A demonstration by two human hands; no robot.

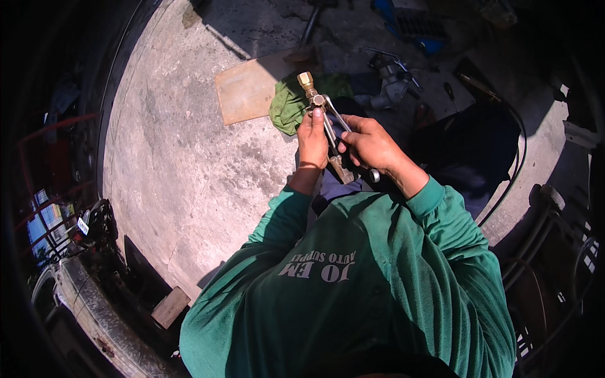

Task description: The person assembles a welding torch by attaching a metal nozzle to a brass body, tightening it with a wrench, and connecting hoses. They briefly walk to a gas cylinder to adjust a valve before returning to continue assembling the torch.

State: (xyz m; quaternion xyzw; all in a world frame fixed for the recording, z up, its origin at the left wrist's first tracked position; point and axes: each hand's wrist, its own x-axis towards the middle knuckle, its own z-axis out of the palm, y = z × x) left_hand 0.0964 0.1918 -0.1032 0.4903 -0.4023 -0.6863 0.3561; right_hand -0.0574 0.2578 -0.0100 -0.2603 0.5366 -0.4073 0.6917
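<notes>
My left hand [312, 140] is closed around a brass fitting [307, 83] that looks like part of a gas torch. A hex nut tops it, a small round knob sits by my thumb, and thin metal tubes run down toward my lap. In my right hand [373, 143] is a silver wrench [375, 176]; its ring end shows below my fingers, and its upper end reaches up beside the knob. Whether the wrench grips the fitting, I cannot tell. A brownish tapered piece [341, 170] shows below the tubes, between my hands.
A green cloth [285, 108] lies on the concrete floor [189, 145] just beyond my hands, beside a flat tan board [244, 93]. Farther right are a grey metal part [392, 82], a screwdriver [449, 92] and a blue tray [432, 45]. A black hose [520, 151] curves along the right.
</notes>
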